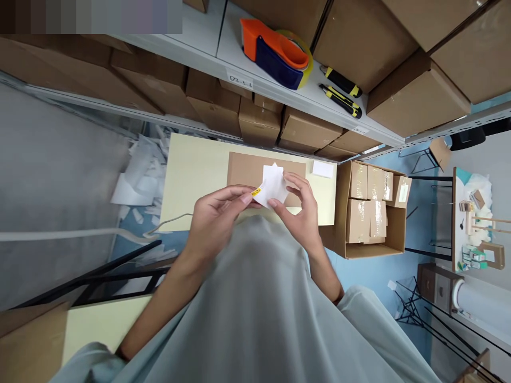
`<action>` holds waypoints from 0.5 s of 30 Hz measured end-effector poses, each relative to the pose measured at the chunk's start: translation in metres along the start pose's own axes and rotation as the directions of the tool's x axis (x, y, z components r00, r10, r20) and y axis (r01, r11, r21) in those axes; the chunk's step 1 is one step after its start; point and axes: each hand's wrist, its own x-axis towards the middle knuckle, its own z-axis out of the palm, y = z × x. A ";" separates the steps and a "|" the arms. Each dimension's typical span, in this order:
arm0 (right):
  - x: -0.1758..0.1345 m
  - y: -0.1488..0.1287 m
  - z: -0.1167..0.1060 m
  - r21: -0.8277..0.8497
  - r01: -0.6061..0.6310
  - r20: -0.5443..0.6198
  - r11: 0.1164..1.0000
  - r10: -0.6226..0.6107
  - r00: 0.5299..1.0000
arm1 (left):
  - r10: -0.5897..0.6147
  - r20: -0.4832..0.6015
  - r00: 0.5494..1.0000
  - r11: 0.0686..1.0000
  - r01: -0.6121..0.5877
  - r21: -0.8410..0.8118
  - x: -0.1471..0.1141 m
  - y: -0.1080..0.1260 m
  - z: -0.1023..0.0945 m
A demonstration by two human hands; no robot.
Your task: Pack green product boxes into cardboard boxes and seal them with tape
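Note:
Over the cardboard sheet [243, 170] on the pale yellow table I hold a small white piece of paper or thin card [274, 182] between both hands. It looks bent or folded, with a pointed upper edge. My left hand [217, 213] pinches its lower left corner, right where a small yellow label [256, 191] with dark print shows. Thumb and fingers of my right hand [299, 207] grip the right and lower right edge. A white stack of small cards or a little box [322, 169] lies at the table's back right.
A shelf above bears an orange and blue tape dispenser [275, 53], two box cutters [341, 90] and cardboard boxes [359, 42]. Right of the table stands an open carton [395, 247] holding several taped boxes. Scrap paper [139, 170] lies at left, near a cable [80, 234].

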 end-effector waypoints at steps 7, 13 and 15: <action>0.008 0.014 -0.009 0.134 -0.155 0.091 0.979 0.143 0.985 | -0.066 0.017 0.998 0.995 0.067 -0.068 0.001 0.005 -0.003; 0.002 0.008 -0.020 0.156 -0.310 0.178 0.938 0.282 0.943 | -0.080 0.029 0.996 0.996 0.081 -0.048 -0.003 0.010 -0.011; -0.001 0.004 -0.020 0.157 -0.305 0.167 0.939 0.279 0.945 | -0.069 0.027 0.997 0.997 0.070 -0.025 -0.004 0.011 -0.014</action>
